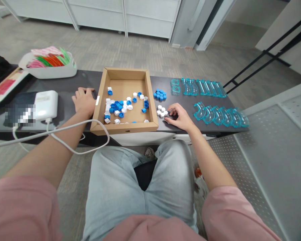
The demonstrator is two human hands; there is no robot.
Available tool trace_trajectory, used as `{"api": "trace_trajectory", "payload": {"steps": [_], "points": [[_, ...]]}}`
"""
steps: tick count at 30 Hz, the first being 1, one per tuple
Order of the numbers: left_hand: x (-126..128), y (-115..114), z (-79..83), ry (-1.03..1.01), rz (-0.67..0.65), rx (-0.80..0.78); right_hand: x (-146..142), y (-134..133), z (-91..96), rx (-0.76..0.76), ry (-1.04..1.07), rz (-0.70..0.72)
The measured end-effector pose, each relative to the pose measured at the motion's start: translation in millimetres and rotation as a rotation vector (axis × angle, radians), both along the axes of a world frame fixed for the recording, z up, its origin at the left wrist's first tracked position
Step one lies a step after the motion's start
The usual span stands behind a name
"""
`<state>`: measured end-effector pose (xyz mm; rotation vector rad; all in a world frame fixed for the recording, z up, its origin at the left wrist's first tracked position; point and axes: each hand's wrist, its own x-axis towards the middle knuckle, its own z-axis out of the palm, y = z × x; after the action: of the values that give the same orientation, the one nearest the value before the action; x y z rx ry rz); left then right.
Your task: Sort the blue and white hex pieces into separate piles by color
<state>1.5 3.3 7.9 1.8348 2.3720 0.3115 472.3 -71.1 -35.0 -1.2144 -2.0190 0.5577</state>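
Note:
On the dark table, just right of a cardboard box (126, 127), lies a small cluster of white hexagonal pieces (162, 111). My right hand (178, 116) rests beside that cluster, thumb and fingers curved apart and touching its right edge. Behind it sits a cluster of blue hexagonal pieces (160, 94). Inside the box, loose blue and white hexagonal pieces (119, 106) are scattered, mostly toward the near side. Against the box's left wall, my left hand (84, 101) lies on the table with its fingers spread, holding nothing.
Clear teal plastic parts stand in a back row (203, 87) and a front row (220, 115) at right. A white power adapter (47, 105) with a looping cable (72, 126) lies left. Behind it is a white basket (52, 71) of colourful strips.

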Motion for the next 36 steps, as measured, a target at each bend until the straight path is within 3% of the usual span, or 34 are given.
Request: {"api": "trace_trajectory", "payload": {"steps": [6,10,13,16,19,22,30,36], "points": [[-1,0,-0.8,-0.010,-0.016,0.010,2,-3,2.0,0.021,-0.032,-0.062],[-3,1,-4.4,-0.018,-0.024,0.019,-16,-6,23.7,0.108,-0.007,-0.111],[-5,3,-8.6,-0.009,-0.028,0.042,-59,1,53.4,0.166,-0.123,0.024],[-5,4,-11.6,-0.002,-0.014,0.077,-119,20,79.2,0.150,-0.389,0.188],[-5,4,-12.0,-0.004,-0.016,0.083,-169,44,89.0,0.111,-0.678,0.217],[-5,4,-11.2,-0.007,-0.025,0.077,-194,59,86.4,0.095,-0.868,0.206],[-1,1,-8.5,-0.004,-0.018,0.083,-199,61,77.5,0.065,-0.902,0.237],[-2,1,-5.7,-0.009,-0.025,0.071,-184,61,71.2,-0.036,-0.543,0.307]]}}
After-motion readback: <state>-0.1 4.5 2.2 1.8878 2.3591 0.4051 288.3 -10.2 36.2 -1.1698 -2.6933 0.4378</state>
